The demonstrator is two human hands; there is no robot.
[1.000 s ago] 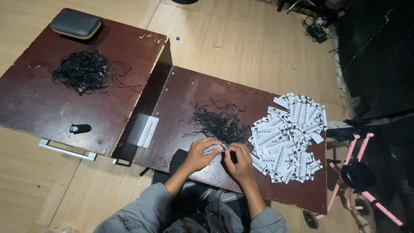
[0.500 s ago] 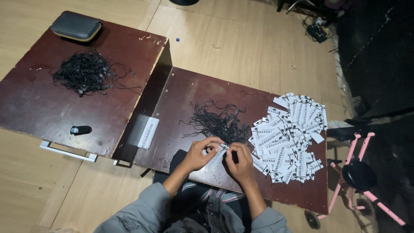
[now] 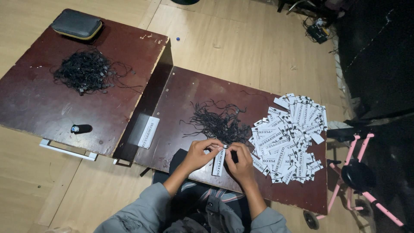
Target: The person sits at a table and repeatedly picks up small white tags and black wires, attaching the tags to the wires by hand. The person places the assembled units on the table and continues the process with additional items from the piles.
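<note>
Your left hand [image 3: 199, 154] and right hand [image 3: 241, 162] pinched together on one white paper tag [image 3: 218, 162], which hung between them. Just beyond your fingertips lay one tangle of black strings [image 3: 217, 123]; right of your right hand spread one heap of white tags [image 3: 290, 136], too overlapped to count.

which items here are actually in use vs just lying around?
In use:
- white tag, held by left hand and right hand
- pile of black strings
- heap of white tags

Lying about:
- grey zip case
- far string pile
- small black object
- single tag
- pink frame
</note>
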